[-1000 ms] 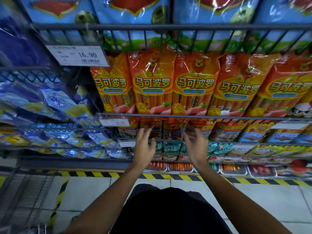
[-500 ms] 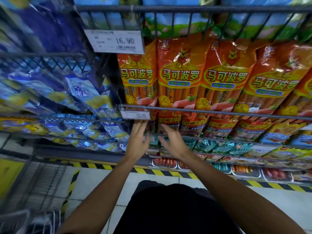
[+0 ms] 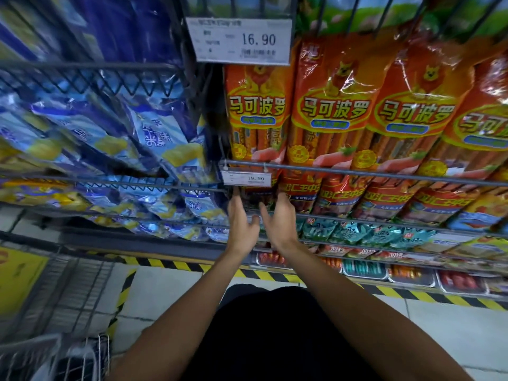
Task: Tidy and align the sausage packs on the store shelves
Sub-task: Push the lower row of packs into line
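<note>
Both hands sit closer together than 0.5 s ago, now under the small price tag (image 3: pixel 246 179). Left of them: blue snack bags (image 3: pixel 154 138). Left hand (image 3: pixel 241 221) open, fingers straight, reaching to red sausage packs (image 3: pixel 298 192) just above. Right hand (image 3: pixel 279 221) open alongside. Orange sausage packs (image 3: pixel 330 105) stand above, extending right.

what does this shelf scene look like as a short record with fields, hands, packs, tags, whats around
left hand: fingers extended, reaching to the red sausage packs under the 19.90 tag
right hand: fingers extended, beside the left, at the same packs; contact unclear
shelf above: orange sausage packs standing upright in a row behind a rail
upper tag: 16.90 tag
left bay: blue packs lying tilted
lower shelf: teal packs
floor edge: yellow-black stripe
</note>
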A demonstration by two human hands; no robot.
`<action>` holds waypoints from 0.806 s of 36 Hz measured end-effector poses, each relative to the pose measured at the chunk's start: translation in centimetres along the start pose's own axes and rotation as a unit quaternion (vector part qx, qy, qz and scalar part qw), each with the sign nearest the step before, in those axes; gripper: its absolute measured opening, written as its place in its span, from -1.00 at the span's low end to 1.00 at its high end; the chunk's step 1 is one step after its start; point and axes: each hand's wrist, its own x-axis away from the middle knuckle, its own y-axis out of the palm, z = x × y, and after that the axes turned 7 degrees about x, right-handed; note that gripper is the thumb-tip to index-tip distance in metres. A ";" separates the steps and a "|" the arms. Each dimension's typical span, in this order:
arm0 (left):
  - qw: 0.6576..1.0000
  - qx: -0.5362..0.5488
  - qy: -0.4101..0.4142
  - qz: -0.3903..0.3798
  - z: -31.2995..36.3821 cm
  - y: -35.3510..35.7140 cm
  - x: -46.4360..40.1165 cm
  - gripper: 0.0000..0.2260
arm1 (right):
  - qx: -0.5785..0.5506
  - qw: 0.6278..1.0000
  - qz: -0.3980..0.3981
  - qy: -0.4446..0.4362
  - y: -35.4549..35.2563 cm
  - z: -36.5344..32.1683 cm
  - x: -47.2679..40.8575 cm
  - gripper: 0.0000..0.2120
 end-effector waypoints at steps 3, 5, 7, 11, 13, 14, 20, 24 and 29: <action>0.999 0.018 -0.021 0.018 0.0 0.2 -0.5 -0.32 | -0.027 0.999 0.031 0.010 -0.4 0.2 -1.3 -0.78; 0.998 0.022 -0.023 0.047 -0.2 0.4 -0.5 -0.39 | -0.029 0.998 0.047 0.010 -1.1 0.6 -2.1 -0.81; 0.995 0.039 -0.007 0.093 -0.4 0.7 -0.3 -0.49 | -0.011 0.998 0.058 0.005 -1.6 1.2 -2.4 -0.80; 0.985 0.074 0.006 0.155 -0.5 0.8 -0.2 -0.60 | -0.012 0.997 0.074 0.001 -1.7 1.7 -2.4 -0.77; 0.984 0.085 0.010 0.157 -0.3 0.8 -0.1 -0.59 | -0.020 0.997 0.080 -0.005 -1.7 1.6 -2.5 -0.80; 0.983 0.093 0.011 0.156 -0.2 0.9 -0.1 -0.58 | -0.026 0.996 0.085 -0.009 -1.8 1.5 -2.5 -0.81; 0.976 0.121 0.020 0.183 -0.2 1.2 0.4 -0.54 | -0.026 0.992 0.119 -0.027 -2.2 1.6 -2.3 -0.82; 0.977 0.100 0.051 0.180 0.1 1.2 0.3 -0.54 | -0.008 0.995 0.097 -0.036 -2.2 2.1 -2.6 -0.84; 0.988 0.025 0.059 0.139 0.1 0.8 -0.4 -0.54 | 0.041 0.996 0.056 -0.049 -1.7 2.1 -3.1 -0.82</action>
